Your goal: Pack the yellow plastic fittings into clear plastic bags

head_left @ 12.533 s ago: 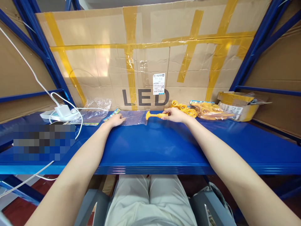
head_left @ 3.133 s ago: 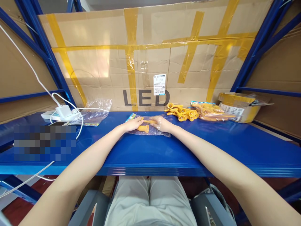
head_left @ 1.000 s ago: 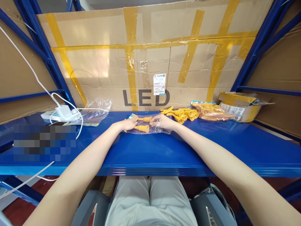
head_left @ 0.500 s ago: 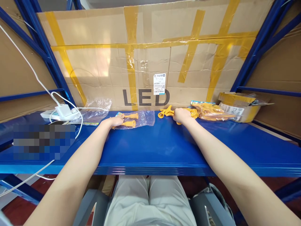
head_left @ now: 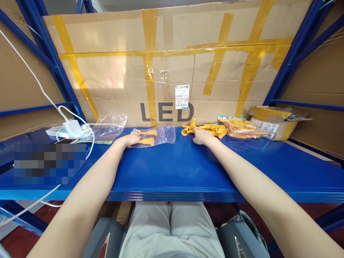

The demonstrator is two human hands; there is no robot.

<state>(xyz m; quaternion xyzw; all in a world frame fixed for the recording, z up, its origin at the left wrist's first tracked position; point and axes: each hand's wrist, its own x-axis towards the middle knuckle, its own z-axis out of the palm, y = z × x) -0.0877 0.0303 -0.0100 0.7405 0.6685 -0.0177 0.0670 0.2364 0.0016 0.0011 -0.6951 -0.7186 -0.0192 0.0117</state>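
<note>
My left hand is closed on the left end of a clear plastic bag lying on the blue shelf. Inside or under the film are yellow horn-shaped plastic pieces, with flared ends pointing right. My right hand reaches into a loose pile of similar yellow plastic pieces on the shelf. Its fingers are closed at the pile's left side, against a yellow forked plastic piece that stands up from the rest. The fingertips are partly hidden.
Right of the pile lie a bag of yellow pieces and an opened cardboard box. On the left are clear packaging, a white charger with cables and a blurred-out object. A large cardboard sheet backs the blue shelf.
My right hand has moved slightly left and toward me along the pile, and the forked yellow piece is tipped more upright. My left hand and the bag have barely shifted.
</note>
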